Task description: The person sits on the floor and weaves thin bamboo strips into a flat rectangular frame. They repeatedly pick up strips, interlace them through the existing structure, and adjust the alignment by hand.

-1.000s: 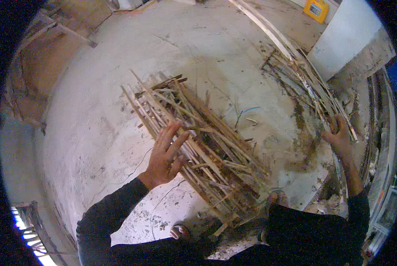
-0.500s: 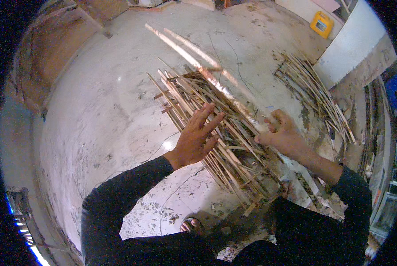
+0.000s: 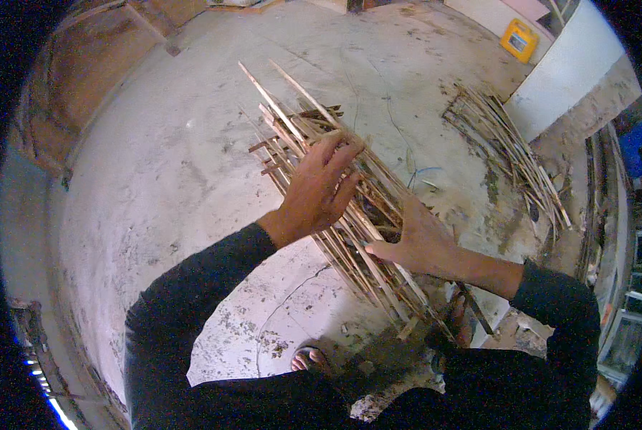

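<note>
A long pile of thin wooden sticks [image 3: 364, 269] lies slantwise on the floor in front of me. My left hand [image 3: 317, 188] rests over its upper middle, fingers bent round the sticks and their tips partly hidden. Lower on the right side, my right hand [image 3: 423, 240] grips the pile, its thumb across the top and its fingers hidden along the far side. Two longer pale sticks [image 3: 303, 89] stick out past the pile's far end.
A second heap of sticks [image 3: 511, 150] lies on the right, near a white panel [image 3: 568, 79]. Beyond it stands a yellow jerrycan [image 3: 520, 40]. My sandalled foot [image 3: 308, 360] is close to the pile's near end. A brown board structure [image 3: 92, 86] is at the far left.
The long sticks, raised and moving before, now lie along the pile. My right hand has come left and down onto it. My left hand has shifted slightly up and its fingers have curled in.
</note>
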Tool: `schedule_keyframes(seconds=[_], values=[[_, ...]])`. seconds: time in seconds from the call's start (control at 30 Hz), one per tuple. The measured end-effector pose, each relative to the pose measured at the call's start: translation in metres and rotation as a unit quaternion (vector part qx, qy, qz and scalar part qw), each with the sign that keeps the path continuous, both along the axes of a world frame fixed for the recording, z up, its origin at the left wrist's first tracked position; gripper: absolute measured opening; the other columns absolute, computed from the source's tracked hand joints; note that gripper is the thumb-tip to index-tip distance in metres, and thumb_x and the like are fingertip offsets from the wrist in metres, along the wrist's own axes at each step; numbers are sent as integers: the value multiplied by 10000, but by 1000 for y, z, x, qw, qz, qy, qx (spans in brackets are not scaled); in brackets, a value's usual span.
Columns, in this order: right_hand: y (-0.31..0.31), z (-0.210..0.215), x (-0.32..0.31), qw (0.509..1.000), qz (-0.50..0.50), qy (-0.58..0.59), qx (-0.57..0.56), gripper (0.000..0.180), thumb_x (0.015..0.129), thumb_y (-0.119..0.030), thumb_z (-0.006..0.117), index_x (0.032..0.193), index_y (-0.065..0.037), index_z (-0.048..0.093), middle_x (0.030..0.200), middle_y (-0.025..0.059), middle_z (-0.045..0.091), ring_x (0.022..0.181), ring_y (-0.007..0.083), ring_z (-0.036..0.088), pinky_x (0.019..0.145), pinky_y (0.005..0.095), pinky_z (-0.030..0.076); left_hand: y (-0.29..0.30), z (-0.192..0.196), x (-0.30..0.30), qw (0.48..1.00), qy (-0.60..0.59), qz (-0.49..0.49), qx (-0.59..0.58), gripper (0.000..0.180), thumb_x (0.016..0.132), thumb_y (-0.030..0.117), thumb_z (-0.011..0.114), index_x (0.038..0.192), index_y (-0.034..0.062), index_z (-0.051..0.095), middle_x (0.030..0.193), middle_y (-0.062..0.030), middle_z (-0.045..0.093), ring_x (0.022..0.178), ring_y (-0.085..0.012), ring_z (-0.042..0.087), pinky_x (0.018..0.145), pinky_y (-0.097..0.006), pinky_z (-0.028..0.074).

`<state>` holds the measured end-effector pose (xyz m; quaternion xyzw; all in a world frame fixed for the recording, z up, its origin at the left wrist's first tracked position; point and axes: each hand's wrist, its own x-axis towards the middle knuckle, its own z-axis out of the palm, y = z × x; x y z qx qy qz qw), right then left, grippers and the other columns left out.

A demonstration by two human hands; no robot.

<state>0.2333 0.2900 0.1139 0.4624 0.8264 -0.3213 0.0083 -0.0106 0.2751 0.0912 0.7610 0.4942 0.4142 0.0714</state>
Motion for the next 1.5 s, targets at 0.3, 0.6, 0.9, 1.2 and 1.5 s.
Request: schedule_keyframes(seconds=[0.3,0.6,0.9,1.2,1.5], values=[[16,-14,11,994,56,89,41,1083,771,-616,805,1410,146,376,1356,383,502,1280,497,519,1090,516,428,57,-35,4,955,282,-19,-93,469,1010,320,589,1412,81,567,1475,-221,519,1402,-445,451,1177,-536,370],[37,7,58,980,153,84,-94,857,882,-693,656,1380,-2,562,1319,260,641,1247,418,602,1096,464,457,73,-56,-7,904,413,-52,-101,530,1000,320,580,1475,95,507,1512,-202,490,1414,-454,424,1178,-532,375],[14,-46,52,986,58,153,22,268,1009,-113,537,1240,6,600,1105,248,669,1055,405,646,958,500,507,64,-44,-10,944,314,-30,-91,633,1011,424,587,1525,81,449,1523,-228,469,1439,-451,396,1199,-527,340],[41,-51,40,978,147,134,68,185,1009,-112,512,1115,18,592,1013,249,604,976,439,603,877,512,485,66,-54,-27,935,354,-12,-7,629,1007,464,585,1495,77,491,1504,-248,480,1403,-487,424,1164,-558,364],[60,-33,85,984,81,139,73,491,1080,-365,465,1362,21,574,1343,265,612,1262,421,576,1074,475,457,60,-41,-23,932,355,-11,-72,720,1018,361,585,1620,110,281,1667,-238,242,1533,-460,234,1216,-593,265]])
